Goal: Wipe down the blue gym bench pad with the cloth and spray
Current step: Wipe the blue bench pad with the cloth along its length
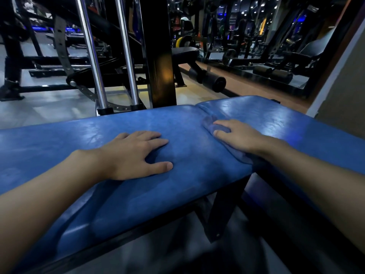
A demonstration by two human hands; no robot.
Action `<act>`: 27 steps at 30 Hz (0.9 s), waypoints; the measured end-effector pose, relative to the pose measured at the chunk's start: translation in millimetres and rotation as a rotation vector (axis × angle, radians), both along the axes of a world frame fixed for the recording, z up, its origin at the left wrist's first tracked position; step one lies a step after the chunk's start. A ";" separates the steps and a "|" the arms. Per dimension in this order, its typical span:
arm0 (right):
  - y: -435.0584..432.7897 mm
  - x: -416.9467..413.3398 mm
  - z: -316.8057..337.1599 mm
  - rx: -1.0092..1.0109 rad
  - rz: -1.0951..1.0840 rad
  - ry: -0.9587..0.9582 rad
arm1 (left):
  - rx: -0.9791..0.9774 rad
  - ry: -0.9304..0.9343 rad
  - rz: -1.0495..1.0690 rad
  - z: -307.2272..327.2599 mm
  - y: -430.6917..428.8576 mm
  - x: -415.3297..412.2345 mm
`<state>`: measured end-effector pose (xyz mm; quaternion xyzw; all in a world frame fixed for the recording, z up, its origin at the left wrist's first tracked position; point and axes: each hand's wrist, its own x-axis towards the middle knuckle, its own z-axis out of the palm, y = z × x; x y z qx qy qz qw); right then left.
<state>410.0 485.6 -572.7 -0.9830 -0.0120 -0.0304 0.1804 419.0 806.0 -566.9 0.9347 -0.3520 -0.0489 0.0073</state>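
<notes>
The blue gym bench pad (pixel 98 139) runs across the view, with a seam splitting it into a long left section and a shorter right section (pixel 276 119). My left hand (pixel 136 153) lies flat on the left section, fingers spread and straight. My right hand (pixel 237 135) presses down on a blue cloth (pixel 209 122) bunched along the seam; the cloth also shows under my wrist at the pad's near edge. No spray bottle is in view.
A black upright post (pixel 160 56) and two chrome guide rods (pixel 92 56) stand just behind the bench. A black roller pad (pixel 214 82) and more machines fill the far floor. A wall (pixel 343 86) rises at the right. The bench's black leg (pixel 223 210) is below.
</notes>
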 end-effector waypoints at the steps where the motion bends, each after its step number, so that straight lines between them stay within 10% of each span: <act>1: 4.1 -3.8 0.5 -0.028 0.000 0.003 | -0.003 0.008 -0.001 0.3 1.9 -0.3; 9: 62.7 -76.9 -9.8 -0.212 0.348 -0.276 | -0.001 0.034 -0.042 4.0 7.3 6.6; 20: 19.9 14.9 2.1 -0.044 -0.011 -0.019 | -0.026 0.007 -0.004 1.8 22.8 4.1; 27: 73.7 -67.1 -4.6 -0.253 0.460 -0.230 | -0.025 0.037 0.003 3.8 33.4 10.2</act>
